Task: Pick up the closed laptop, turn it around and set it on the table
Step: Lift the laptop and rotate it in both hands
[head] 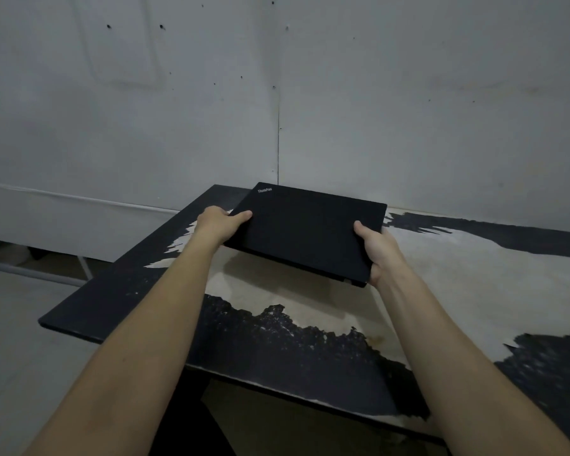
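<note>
A closed black laptop (306,230) hangs in the air above the worn table (458,278), tilted, with its near edge raised and a shadow under it. Its lid logo sits at the far left corner. My left hand (219,225) grips the laptop's left edge, thumb on the lid. My right hand (377,250) holds the right edge near the front corner, thumb on top and fingers hidden below.
The table's black coating is peeled away over large pale patches. A grey panelled wall (277,93) stands close behind the table. The table's left edge (119,258) drops off to a grey floor with a metal bar.
</note>
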